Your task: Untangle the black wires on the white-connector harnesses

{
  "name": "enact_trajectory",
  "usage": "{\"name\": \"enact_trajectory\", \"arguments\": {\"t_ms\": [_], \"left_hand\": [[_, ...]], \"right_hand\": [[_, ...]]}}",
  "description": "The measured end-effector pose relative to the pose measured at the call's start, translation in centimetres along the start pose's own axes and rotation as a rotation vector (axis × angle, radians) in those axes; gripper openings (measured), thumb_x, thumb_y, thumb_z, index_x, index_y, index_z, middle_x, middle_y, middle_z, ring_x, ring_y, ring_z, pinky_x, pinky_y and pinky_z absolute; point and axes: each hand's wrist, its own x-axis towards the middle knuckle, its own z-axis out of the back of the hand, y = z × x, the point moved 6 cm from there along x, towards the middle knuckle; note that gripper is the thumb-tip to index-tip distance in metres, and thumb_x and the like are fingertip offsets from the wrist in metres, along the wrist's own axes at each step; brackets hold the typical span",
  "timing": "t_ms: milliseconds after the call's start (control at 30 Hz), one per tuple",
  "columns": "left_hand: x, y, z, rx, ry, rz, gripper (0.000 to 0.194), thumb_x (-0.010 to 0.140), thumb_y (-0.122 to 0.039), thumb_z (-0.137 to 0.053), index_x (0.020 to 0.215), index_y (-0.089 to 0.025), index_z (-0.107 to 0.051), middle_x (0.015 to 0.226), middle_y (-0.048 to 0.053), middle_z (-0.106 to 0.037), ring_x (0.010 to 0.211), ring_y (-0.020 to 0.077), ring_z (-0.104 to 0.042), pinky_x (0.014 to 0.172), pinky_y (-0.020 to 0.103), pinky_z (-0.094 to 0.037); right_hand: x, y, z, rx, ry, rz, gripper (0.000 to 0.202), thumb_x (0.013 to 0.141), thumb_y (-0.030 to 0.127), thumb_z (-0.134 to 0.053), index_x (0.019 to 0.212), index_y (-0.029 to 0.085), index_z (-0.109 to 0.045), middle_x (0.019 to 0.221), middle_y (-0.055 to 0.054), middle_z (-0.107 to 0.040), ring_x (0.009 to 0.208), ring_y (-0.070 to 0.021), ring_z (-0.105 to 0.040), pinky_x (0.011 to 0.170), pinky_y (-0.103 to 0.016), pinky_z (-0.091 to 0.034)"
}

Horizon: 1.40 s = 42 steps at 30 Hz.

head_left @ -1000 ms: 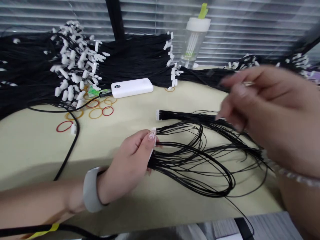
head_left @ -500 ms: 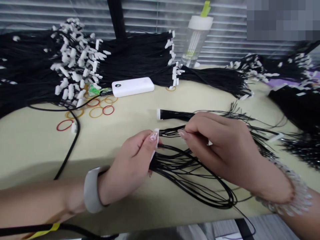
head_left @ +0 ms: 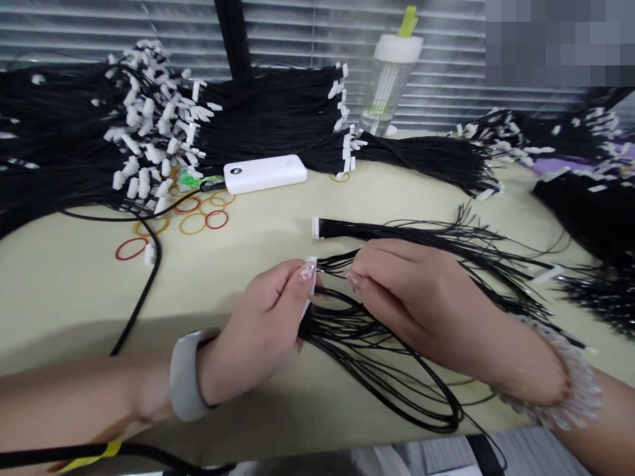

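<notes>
Two closed grips show: our left hand pinches a white connector, likely to steady it, while our right hand pinches what looks like a thin wire close by, looped black wires spreading below its fingertips.

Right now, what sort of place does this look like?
Likely a wire-harness assembly bench: heaped black cables, scattered rubber bands, and a white connector in the left hand.
</notes>
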Motion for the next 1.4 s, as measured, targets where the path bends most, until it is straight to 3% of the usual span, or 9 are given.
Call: {"name": "enact_trajectory", "arguments": {"t_ms": [800, 1067, 1233, 1333, 1400], "left_hand": [[-0.3, 0.0, -0.2, -0.004, 0.06, 0.0, 0.032, 0.086, -0.04, -0.031, 0.07, -0.018, -0.048, 0.053, -0.003, -0.047, 0.049, 0.0087, -0.042, 0.045, 0.018, -0.035], [-0.2, -1.2, -0.2, 0.115, 0.047, -0.092, 0.032, 0.087, -0.034, -0.033, 0.063, -0.017, -0.045, 0.057, -0.003, -0.046, 0.052, 0.0081, -0.039, 0.049, 0.019, -0.033], [-0.2, -0.8, -0.4, 0.061, 0.084, -0.042, 0.032, 0.087, -0.037, -0.031, 0.067, -0.018, -0.047, 0.054, -0.004, -0.046, 0.051, 0.0092, -0.042, 0.048, 0.02, -0.034], [0.0, -0.2, 0.2, 0.038, -0.016, 0.016, 0.032, 0.086, -0.041, -0.033, 0.07, -0.018, -0.049, 0.058, -0.002, -0.049, 0.055, 0.0108, -0.045, 0.05, 0.021, -0.036], [0.1, -0.1, 1.0, 0.054, -0.132, 0.04, 0.033, 0.085, -0.042, -0.034, 0.071, -0.017, -0.05, 0.064, -0.001, -0.053, 0.059, 0.0118, -0.047, 0.053, 0.022, -0.036]], "right_hand": [[0.1, 0.1, 0.5, 0.108, -0.002, 0.07, 0.017, 0.086, 0.019, -0.038, 0.073, 0.014, -0.048, 0.069, 0.0, -0.046, 0.063, -0.0074, -0.04, 0.058, -0.019, -0.031], [0.2, 0.2, -0.8, -0.091, 0.015, 0.051, 0.025, 0.087, 0.022, -0.035, 0.073, 0.014, -0.054, 0.067, -0.002, -0.049, 0.061, -0.0101, -0.042, 0.055, -0.023, -0.03], [0.5, -0.1, -0.7, -0.113, -0.011, 0.05, 0.025, 0.087, 0.025, -0.035, 0.074, 0.015, -0.053, 0.066, -0.002, -0.05, 0.061, -0.0099, -0.044, 0.055, -0.022, -0.031], [0.4, -1.4, 0.9, -0.186, -0.06, -0.017, 0.021, 0.084, 0.034, -0.043, 0.078, 0.016, -0.051, 0.072, -0.002, -0.051, 0.062, -0.0105, -0.045, 0.055, -0.022, -0.031], [0.1, -2.7, 2.1, -0.282, -0.072, -0.092, 0.03, 0.078, 0.046, -0.049, 0.08, 0.015, -0.049, 0.075, -0.004, -0.051, 0.06, -0.0114, -0.044, 0.053, -0.023, -0.031]]}}
